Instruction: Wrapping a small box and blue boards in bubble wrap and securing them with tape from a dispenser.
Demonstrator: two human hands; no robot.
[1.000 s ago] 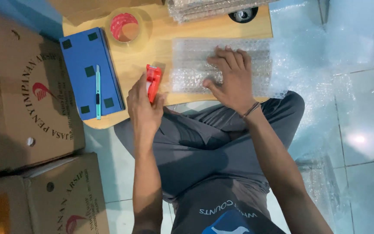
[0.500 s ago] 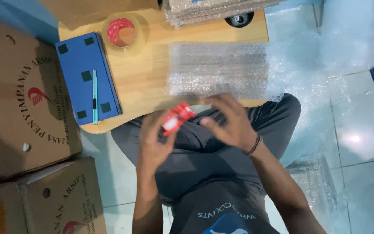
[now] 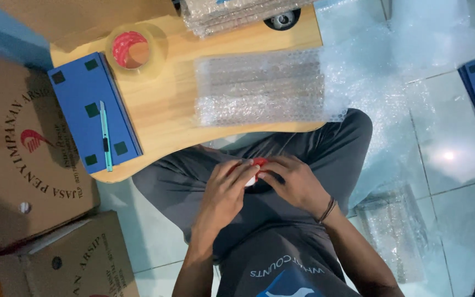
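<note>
Pale glossy floor tiles (image 3: pixel 457 181) fill the right side of the frame, partly covered by loose clear bubble wrap (image 3: pixel 380 88). Two brown cardboard boxes (image 3: pixel 23 159) occupy the left edge. At upper centre a light wooden board with rounded corners (image 3: pixel 166 104) serves as a low table above the seated person's grey trousers (image 3: pixel 303 148). On it, a folded sheet of bubble wrap (image 3: pixel 262 88) lies at centre, a flat blue rectangular case (image 3: pixel 86 99) at its left end carries a slim teal utility knife (image 3: pixel 105 135), and a roll of clear tape with a red core (image 3: pixel 132 49) sits above that. Below the board's edge, over the lap, the left hand (image 3: pixel 226 192) and right hand (image 3: pixel 298 184) meet, fingers curled and pinching a small red-and-white object (image 3: pixel 257 165), mostly hidden between them.
</note>
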